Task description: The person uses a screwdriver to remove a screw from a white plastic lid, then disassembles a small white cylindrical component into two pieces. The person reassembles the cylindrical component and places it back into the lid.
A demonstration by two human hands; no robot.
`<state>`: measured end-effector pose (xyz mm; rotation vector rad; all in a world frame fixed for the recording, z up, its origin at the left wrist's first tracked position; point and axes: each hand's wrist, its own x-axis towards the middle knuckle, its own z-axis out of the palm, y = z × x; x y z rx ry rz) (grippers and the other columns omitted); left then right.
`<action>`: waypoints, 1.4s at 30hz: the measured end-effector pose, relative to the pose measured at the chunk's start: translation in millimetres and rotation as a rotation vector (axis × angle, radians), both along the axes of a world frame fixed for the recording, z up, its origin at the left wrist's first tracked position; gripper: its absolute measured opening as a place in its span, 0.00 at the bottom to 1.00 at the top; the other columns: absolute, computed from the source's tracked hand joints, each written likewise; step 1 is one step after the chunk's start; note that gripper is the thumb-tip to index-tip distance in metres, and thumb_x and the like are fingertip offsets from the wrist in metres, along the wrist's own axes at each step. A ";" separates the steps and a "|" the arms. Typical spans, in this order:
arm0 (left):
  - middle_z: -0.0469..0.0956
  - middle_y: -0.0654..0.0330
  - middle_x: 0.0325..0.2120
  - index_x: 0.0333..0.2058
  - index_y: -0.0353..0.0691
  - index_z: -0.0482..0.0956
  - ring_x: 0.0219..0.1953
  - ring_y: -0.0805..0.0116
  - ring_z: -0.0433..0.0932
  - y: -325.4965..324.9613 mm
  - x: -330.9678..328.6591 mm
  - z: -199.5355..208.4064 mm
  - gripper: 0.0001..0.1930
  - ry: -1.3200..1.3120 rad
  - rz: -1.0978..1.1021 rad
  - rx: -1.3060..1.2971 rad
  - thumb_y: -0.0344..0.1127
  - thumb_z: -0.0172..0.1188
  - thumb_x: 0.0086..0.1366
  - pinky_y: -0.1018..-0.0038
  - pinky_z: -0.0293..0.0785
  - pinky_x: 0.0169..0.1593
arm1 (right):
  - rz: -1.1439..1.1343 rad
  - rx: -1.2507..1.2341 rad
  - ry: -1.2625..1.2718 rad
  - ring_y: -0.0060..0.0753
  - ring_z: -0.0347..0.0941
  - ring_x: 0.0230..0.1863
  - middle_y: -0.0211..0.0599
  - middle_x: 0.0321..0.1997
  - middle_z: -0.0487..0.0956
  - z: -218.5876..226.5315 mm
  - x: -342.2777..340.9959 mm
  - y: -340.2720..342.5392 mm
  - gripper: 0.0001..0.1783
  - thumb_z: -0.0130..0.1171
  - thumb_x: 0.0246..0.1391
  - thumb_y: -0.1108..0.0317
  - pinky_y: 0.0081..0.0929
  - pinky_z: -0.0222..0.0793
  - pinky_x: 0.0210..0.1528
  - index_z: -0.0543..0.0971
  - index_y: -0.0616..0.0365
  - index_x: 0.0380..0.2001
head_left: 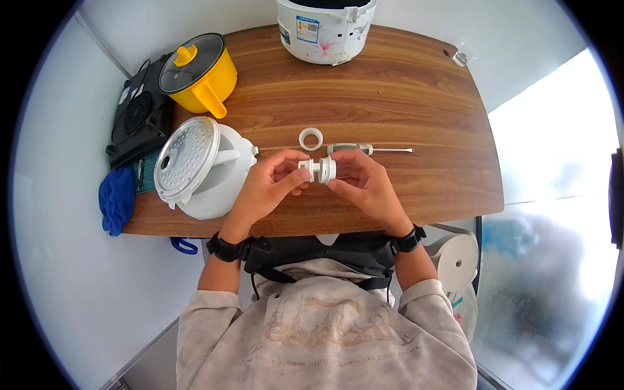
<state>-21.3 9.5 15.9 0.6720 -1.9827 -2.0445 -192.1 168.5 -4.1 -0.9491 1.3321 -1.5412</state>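
Observation:
Over the near middle of the wooden table, both my hands grip a small white plastic fitting (316,169). My left hand (276,179) pinches its narrower left end between thumb and fingers. The wider round right end sits in the closed fingers of my right hand (363,179). Just beyond my hands lies a white ring (311,138). To its right a screwdriver (374,149) with a grey handle points its shaft rightward. A white rice cooker lid (195,162) with a perforated metal inner plate rests tilted beside my left hand.
A white rice cooker body (328,36) stands at the table's far edge. At the far left are a yellow pot (211,81) with a glass lid, a black appliance (136,110) and a blue cloth (117,200). A small clear item (461,58) lies at the far right corner.

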 end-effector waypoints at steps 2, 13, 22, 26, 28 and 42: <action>0.82 0.57 0.38 0.51 0.35 0.74 0.36 0.72 0.83 0.4 -0.6 2.8 0.17 -0.020 0.008 0.023 0.40 0.59 0.72 0.78 0.80 0.38 | 0.006 -0.006 0.017 0.30 0.79 0.52 0.38 0.50 0.80 0.9 1.1 0.4 0.23 0.65 0.56 0.78 0.28 0.76 0.54 0.72 0.63 0.55; 0.84 0.57 0.30 0.44 0.36 0.78 0.30 0.73 0.84 0.5 -0.1 -2.4 0.15 -0.019 -0.006 0.064 0.44 0.61 0.70 0.80 0.80 0.34 | -0.003 -0.020 0.055 0.32 0.77 0.55 0.39 0.54 0.78 10.6 7.2 1.8 0.25 0.65 0.55 0.80 0.29 0.77 0.55 0.73 0.62 0.56; 0.84 0.58 0.30 0.44 0.37 0.78 0.29 0.75 0.83 2.3 -0.4 0.5 0.15 -0.030 0.003 0.046 0.44 0.63 0.69 0.80 0.80 0.34 | 0.012 -0.018 0.084 0.31 0.78 0.54 0.38 0.54 0.78 14.9 9.4 3.2 0.25 0.65 0.54 0.80 0.28 0.78 0.54 0.73 0.62 0.56; 0.84 0.58 0.30 0.44 0.37 0.78 0.30 0.75 0.83 3.3 -0.3 2.7 0.15 -0.028 -0.003 0.051 0.44 0.63 0.69 0.80 0.80 0.34 | 0.008 -0.002 0.138 0.30 0.80 0.51 0.39 0.51 0.80 12.0 9.9 2.4 0.25 0.66 0.54 0.78 0.27 0.78 0.53 0.74 0.62 0.56; 0.84 0.58 0.31 0.44 0.37 0.78 0.31 0.75 0.83 3.3 -0.1 2.6 0.15 -0.030 -0.005 0.051 0.44 0.63 0.69 0.80 0.80 0.35 | -0.001 -0.009 0.158 0.29 0.80 0.50 0.39 0.50 0.81 11.8 10.9 1.8 0.25 0.66 0.54 0.77 0.27 0.79 0.52 0.75 0.63 0.56; 0.84 0.57 0.31 0.43 0.36 0.78 0.31 0.75 0.83 3.5 1.8 4.4 0.15 -0.038 -0.025 0.003 0.43 0.64 0.68 0.80 0.80 0.35 | -0.044 0.005 0.203 0.30 0.83 0.45 0.42 0.46 0.84 15.6 13.6 3.1 0.25 0.69 0.53 0.75 0.28 0.80 0.51 0.77 0.65 0.55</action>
